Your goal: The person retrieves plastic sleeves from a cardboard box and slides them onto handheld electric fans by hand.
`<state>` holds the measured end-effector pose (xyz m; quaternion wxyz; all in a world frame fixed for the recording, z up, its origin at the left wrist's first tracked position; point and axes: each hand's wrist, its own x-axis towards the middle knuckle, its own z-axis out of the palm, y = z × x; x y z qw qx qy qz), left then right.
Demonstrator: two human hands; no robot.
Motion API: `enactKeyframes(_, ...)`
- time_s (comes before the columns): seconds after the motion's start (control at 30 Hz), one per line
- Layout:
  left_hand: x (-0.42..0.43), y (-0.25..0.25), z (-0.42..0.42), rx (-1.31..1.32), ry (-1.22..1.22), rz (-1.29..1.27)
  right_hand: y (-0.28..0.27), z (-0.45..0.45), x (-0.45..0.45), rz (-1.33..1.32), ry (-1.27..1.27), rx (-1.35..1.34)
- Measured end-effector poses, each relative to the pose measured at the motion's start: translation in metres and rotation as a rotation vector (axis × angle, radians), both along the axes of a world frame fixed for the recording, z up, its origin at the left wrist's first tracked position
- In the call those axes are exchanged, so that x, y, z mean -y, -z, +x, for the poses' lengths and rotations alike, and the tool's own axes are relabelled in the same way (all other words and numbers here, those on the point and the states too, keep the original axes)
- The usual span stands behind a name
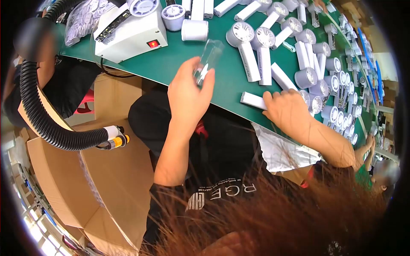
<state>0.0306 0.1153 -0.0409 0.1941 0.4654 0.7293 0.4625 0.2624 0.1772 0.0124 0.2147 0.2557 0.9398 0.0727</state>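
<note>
My left hand (190, 91) is raised over the green table's front edge, with its thumb and fingers closed on a clear plastic piece (212, 52). The plastic stands up out of the grip, and its lower end is partly hidden by my fingers. Farther right, my right hand (289, 110) lies low over the table, fingers curled on a white handheld fan (253, 100). Only the fan's handle end shows plainly; the hand covers its middle. Just beyond both hands, several more white handheld fans (249, 59) with round heads lie on the green table (171, 66).
A white box with a red switch (153, 43) stands at the back left, near a bag of small white parts (87, 21). A black ribbed hose (38, 111) curves over a cardboard box (55, 170). Other people (386, 173) sit at the left and right.
</note>
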Motion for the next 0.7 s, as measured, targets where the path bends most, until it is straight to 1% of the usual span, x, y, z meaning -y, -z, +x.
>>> enactKeyframes(0.03, 0.012, 0.001, -0.006, 0.247, 0.075, 0.028, 0.001, -0.003, -0.002, 0.016, 0.032, -0.011)
enactKeyframes(0.13, 0.058, 0.022, -0.026, 1.065, 0.286, 0.185, -0.013, 0.006, -0.004, -0.074, 0.030, -0.156)
enactKeyframes(0.17, 0.073, 0.023, -0.030, 1.192, 0.328, 0.174, -0.013, 0.014, -0.005, -0.102, -0.007, -0.228)
enactKeyframes(0.23, 0.100, 0.035, -0.041, 1.428, 0.382, 0.128, -0.018, 0.022, -0.005, -0.032, -0.075, -0.193)
enactKeyframes(0.27, 0.110, 0.050, -0.044, 1.531, 0.413, 0.164, -0.019, 0.025, -0.004, -0.001, -0.111, -0.175)
enactKeyframes(0.3, 0.115, 0.071, -0.043, 1.586, 0.462, 0.238, -0.011, 0.028, -0.001, 0.002, -0.085, -0.143)
enactKeyframes(0.33, 0.113, 0.075, -0.042, 1.635, 0.506, 0.316, -0.009, 0.030, -0.001, 0.017, -0.089, -0.140)
enactKeyframes(0.37, 0.114, 0.073, -0.039, 1.630, 0.460, 0.296, -0.007, 0.029, -0.002, 0.036, -0.099, -0.137)
enactKeyframes(0.4, 0.113, 0.075, -0.041, 1.711, 0.415, 0.367, -0.007, 0.029, -0.003, 0.055, -0.109, -0.134)
enactKeyframes(0.47, 0.112, 0.086, -0.048, 1.873, 0.327, 0.505, -0.013, 0.030, -0.006, -0.119, -0.024, -0.205)
enactKeyframes(0.5, 0.110, 0.088, -0.056, 2.003, 0.273, 0.571, -0.018, 0.030, -0.007, -0.205, 0.019, -0.238)
enactKeyframes(0.53, 0.110, 0.086, -0.063, 2.019, 0.291, 0.636, -0.025, 0.031, -0.007, -0.295, 0.051, -0.298)
enactKeyframes(0.6, 0.111, 0.087, -0.079, 2.108, 0.409, 0.817, -0.036, 0.032, -0.006, -0.473, 0.112, -0.421)
enactKeyframes(0.63, 0.110, 0.088, -0.086, 2.135, 0.459, 0.928, -0.033, 0.034, 0.000, -0.639, 0.167, -0.577)
enactKeyframes(0.67, 0.112, 0.091, -0.091, 2.158, 0.504, 1.047, -0.033, 0.032, 0.004, -0.742, 0.232, -0.590)
enactKeyframes(0.7, 0.116, 0.094, -0.092, 2.128, 0.509, 1.078, -0.025, 0.033, 0.011, -0.836, 0.287, -0.658)
